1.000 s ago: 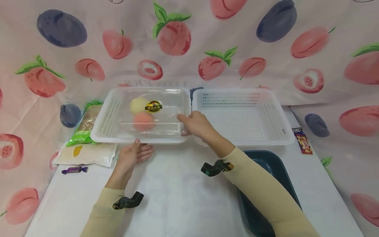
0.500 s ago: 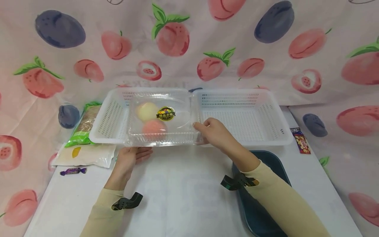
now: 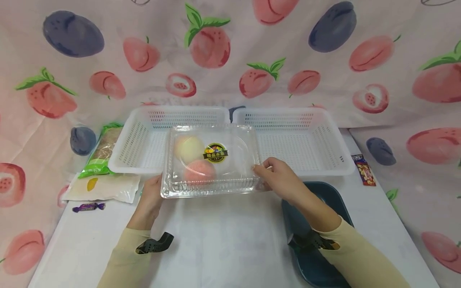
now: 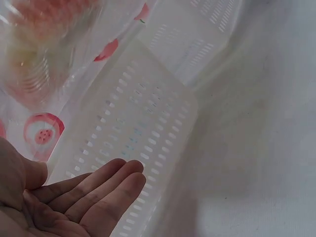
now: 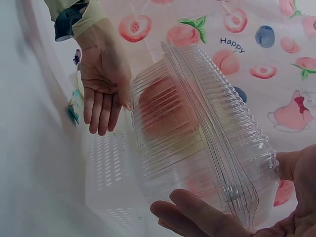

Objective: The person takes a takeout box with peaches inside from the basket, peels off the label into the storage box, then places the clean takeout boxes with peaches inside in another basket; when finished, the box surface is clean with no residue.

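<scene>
My right hand (image 3: pixel 284 178) pinches the right edge of a clear plastic fruit box (image 3: pixel 234 176) with a black-and-gold label. Inside lie a pale yellow round fruit (image 3: pixel 189 148) and a pinkish-orange one (image 3: pixel 199 173). The box is held up in front of two white perforated baskets, tilted toward the head camera. My left hand (image 4: pixel 94 202) is palm up with fingers extended, near the box's left end; in the head view the box hides its fingers. In the right wrist view the left thumb is close to the box (image 5: pixel 197 133); whether they touch I cannot tell.
The left basket (image 3: pixel 135 148) and right basket (image 3: pixel 306 160) stand side by side at the back. Left of them lie a green bag (image 3: pixel 102 150), a white bag (image 3: pixel 108 188) and a purple-wrapped candy (image 3: pixel 88 207). A dark blue tray (image 3: pixel 299 224) and a red packet (image 3: pixel 364 171) are on the right.
My right hand has brought the fruit box out from over the left basket, toward me and to the right. The left hand has stayed nearly in place, and the box now covers its fingers.
</scene>
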`<control>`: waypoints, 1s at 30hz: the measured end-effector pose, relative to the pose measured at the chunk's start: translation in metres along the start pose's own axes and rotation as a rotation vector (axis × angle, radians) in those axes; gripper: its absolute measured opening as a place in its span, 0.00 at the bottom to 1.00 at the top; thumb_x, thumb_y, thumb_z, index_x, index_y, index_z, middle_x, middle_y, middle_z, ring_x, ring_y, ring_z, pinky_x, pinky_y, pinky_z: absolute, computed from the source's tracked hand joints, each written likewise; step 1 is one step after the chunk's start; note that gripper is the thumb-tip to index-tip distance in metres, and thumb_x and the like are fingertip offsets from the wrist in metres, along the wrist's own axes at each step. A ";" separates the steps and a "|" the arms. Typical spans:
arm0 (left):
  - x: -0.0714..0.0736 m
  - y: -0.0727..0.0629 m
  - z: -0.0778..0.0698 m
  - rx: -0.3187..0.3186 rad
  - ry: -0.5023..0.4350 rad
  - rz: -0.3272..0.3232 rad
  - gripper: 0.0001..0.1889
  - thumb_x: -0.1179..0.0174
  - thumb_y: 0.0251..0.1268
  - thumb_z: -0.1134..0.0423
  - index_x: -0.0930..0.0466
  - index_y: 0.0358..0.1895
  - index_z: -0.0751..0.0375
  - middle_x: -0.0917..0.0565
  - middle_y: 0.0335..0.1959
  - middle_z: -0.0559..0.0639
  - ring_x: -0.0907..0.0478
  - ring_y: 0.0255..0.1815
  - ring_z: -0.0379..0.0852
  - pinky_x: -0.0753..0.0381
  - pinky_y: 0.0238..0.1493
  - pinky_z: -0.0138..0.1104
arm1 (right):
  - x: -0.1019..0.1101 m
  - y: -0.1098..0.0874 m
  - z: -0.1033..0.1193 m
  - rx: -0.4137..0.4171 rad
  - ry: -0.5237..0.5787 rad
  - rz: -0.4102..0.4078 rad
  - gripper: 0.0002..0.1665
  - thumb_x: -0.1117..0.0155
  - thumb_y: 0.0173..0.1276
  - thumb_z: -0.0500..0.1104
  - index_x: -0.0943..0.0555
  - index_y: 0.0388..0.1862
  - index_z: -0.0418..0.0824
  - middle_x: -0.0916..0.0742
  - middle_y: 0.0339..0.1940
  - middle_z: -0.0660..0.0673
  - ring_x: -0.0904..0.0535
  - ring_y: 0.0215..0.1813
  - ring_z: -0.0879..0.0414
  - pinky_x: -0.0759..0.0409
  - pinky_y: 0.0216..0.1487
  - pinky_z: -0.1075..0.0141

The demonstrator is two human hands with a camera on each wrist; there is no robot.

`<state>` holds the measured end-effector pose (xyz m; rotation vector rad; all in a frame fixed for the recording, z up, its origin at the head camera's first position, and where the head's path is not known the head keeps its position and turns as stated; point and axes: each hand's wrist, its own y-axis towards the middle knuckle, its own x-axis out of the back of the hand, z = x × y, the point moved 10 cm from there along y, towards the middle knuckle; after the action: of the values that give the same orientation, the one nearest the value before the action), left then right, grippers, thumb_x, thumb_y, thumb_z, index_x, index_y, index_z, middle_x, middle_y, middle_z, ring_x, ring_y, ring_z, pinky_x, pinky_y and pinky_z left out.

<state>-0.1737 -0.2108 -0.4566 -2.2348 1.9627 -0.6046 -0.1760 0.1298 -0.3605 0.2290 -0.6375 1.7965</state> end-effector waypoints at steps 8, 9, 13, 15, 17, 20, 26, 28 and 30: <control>0.001 0.002 0.001 0.004 0.067 0.000 0.37 0.66 0.87 0.43 0.20 0.59 0.76 0.16 0.59 0.67 0.23 0.65 0.55 0.23 0.58 0.41 | -0.002 -0.019 -0.012 0.011 -0.006 0.013 0.19 0.42 0.81 0.51 0.27 0.47 0.33 0.21 0.29 0.44 0.21 0.35 0.52 0.21 0.38 0.63; 0.001 0.003 0.001 0.012 0.077 -0.003 0.37 0.67 0.87 0.42 0.20 0.57 0.75 0.14 0.54 0.64 0.20 0.58 0.50 0.21 0.54 0.38 | -0.002 -0.021 -0.013 0.011 -0.009 0.012 0.19 0.42 0.81 0.51 0.27 0.47 0.33 0.22 0.29 0.44 0.20 0.35 0.52 0.22 0.38 0.62; -0.001 0.004 0.003 0.026 0.053 0.013 0.36 0.66 0.87 0.43 0.23 0.63 0.76 0.12 0.52 0.61 0.15 0.46 0.38 0.17 0.44 0.26 | -0.004 -0.029 -0.020 0.012 -0.023 0.007 0.20 0.40 0.80 0.51 0.25 0.48 0.33 0.21 0.27 0.44 0.22 0.33 0.52 0.26 0.33 0.63; -0.003 0.004 0.004 0.033 0.040 0.025 0.36 0.66 0.87 0.43 0.26 0.67 0.76 0.14 0.59 0.67 0.13 0.52 0.43 0.16 0.43 0.24 | -0.004 -0.033 -0.022 0.015 -0.022 0.003 0.20 0.40 0.79 0.50 0.24 0.49 0.33 0.21 0.26 0.45 0.25 0.31 0.53 0.28 0.29 0.64; -0.004 0.003 0.004 0.037 0.031 0.034 0.37 0.66 0.87 0.43 0.30 0.71 0.76 0.21 0.68 0.69 0.15 0.63 0.51 0.15 0.47 0.25 | -0.004 -0.038 -0.025 0.019 -0.017 -0.003 0.19 0.39 0.79 0.49 0.24 0.50 0.32 0.21 0.25 0.46 0.28 0.29 0.54 0.31 0.26 0.65; -0.006 0.003 0.005 0.040 0.019 0.046 0.37 0.67 0.87 0.43 0.33 0.73 0.78 0.26 0.71 0.72 0.23 0.71 0.61 0.14 0.55 0.30 | -0.005 -0.046 -0.031 0.017 -0.006 -0.001 0.18 0.39 0.78 0.49 0.24 0.50 0.33 0.23 0.23 0.48 0.32 0.25 0.56 0.35 0.23 0.67; -0.008 0.003 0.005 0.045 0.000 0.064 0.37 0.67 0.88 0.45 0.36 0.73 0.80 0.28 0.72 0.75 0.25 0.72 0.64 0.15 0.59 0.33 | -0.007 -0.062 -0.040 0.011 -0.003 -0.003 0.18 0.37 0.78 0.50 0.24 0.48 0.35 0.27 0.20 0.50 0.37 0.20 0.60 0.41 0.20 0.68; -0.007 0.004 0.005 0.047 0.002 0.063 0.36 0.66 0.88 0.45 0.35 0.74 0.80 0.28 0.72 0.75 0.24 0.72 0.64 0.14 0.55 0.30 | -0.007 -0.066 -0.043 0.009 -0.008 -0.004 0.18 0.37 0.77 0.50 0.24 0.49 0.35 0.27 0.19 0.51 0.38 0.20 0.60 0.42 0.19 0.69; -0.008 0.004 0.005 0.047 0.004 0.063 0.37 0.66 0.88 0.44 0.35 0.74 0.79 0.27 0.72 0.74 0.24 0.71 0.65 0.14 0.53 0.27 | -0.008 -0.070 -0.047 -0.002 -0.015 -0.004 0.19 0.36 0.77 0.50 0.24 0.51 0.35 0.28 0.19 0.51 0.38 0.20 0.60 0.42 0.20 0.69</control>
<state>-0.1758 -0.2049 -0.4643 -2.1374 1.9917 -0.6409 -0.1008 0.1612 -0.3821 0.2420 -0.6491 1.7915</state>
